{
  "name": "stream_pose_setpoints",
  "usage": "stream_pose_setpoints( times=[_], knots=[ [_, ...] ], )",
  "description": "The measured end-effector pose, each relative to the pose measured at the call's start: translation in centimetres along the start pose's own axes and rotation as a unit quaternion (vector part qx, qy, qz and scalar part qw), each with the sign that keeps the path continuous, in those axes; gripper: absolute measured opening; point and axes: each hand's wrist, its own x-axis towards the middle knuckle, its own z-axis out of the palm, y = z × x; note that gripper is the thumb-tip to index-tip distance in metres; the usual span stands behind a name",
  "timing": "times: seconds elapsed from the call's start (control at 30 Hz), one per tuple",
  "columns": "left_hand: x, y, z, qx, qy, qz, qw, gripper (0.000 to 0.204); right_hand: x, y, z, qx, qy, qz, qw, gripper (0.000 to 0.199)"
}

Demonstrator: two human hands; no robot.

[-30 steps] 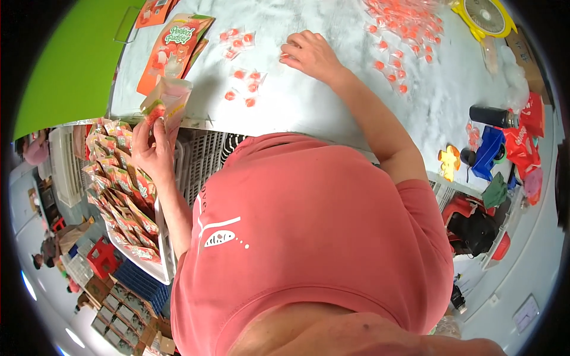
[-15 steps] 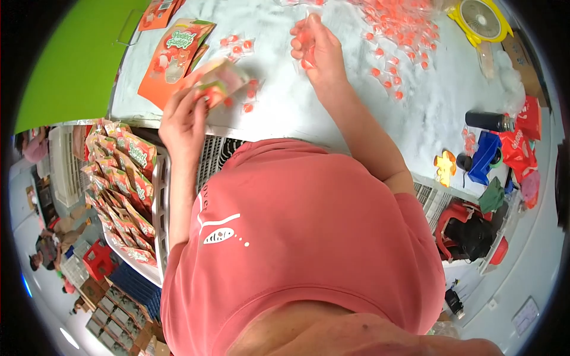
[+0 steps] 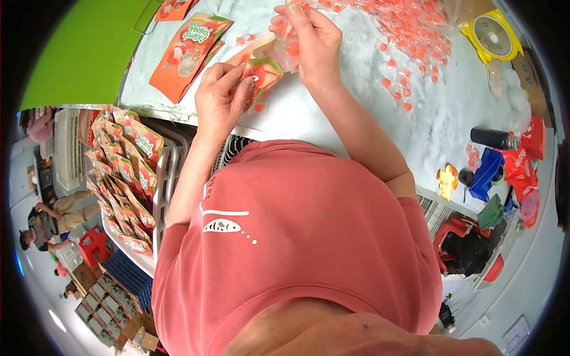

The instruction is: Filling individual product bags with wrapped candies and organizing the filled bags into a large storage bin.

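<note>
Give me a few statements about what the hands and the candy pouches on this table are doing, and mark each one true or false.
1. The left hand holds an orange and green pouch above the marble table. True.
2. The right hand rests flat on the table, away from the pouch. False: it is raised, pinching small clear-wrapped candies at the pouch's open top.
3. A pile of loose red wrapped candies lies on the table to the right of the hands. True.
4. The yellow fan stands at the table's left edge. False: it sits at the far right.
5. Filled pouches are stacked in a tray to the person's left. True.
</note>
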Motion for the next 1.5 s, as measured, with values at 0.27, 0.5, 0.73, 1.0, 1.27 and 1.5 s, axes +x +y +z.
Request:
stream_pose_setpoints(
  times=[0.27,0.5,0.73,1.0,1.27,1.5],
  knots=[
    [1.0,0.4,0.7,-0.045,-0.037,0.031,0.998,0.020,4.7,4.9,-0.8,0.051,0.019,-0.293,0.955,0.029],
    [1.6,-0.3,0.4,-0.059,-0.026,0.007,0.998,0.021,1.0,-0.5,0.4,0.054,0.007,-0.031,0.998,0.025],
    [2.2,-0.8,0.8,-0.102,-0.003,0.002,0.995,0.023,4.1,3.8,-1.2,-0.103,-0.034,-0.357,0.928,0.023],
    [2.1,-0.5,0.2,-0.096,0.002,-0.010,0.995,0.022,3.8,5.9,-1.1,-0.105,-0.050,-0.365,0.924,0.016],
    [1.9,0.2,-0.1,-0.081,0.002,-0.013,0.997,0.022,3.5,5.6,-1.0,-0.111,-0.046,-0.343,0.932,0.020],
    [1.8,-2.0,-1.2,-0.083,0.063,0.046,0.993,0.018,4.5,5.3,-1.5,-0.151,-0.023,-0.447,0.881,0.023]
  ],
)
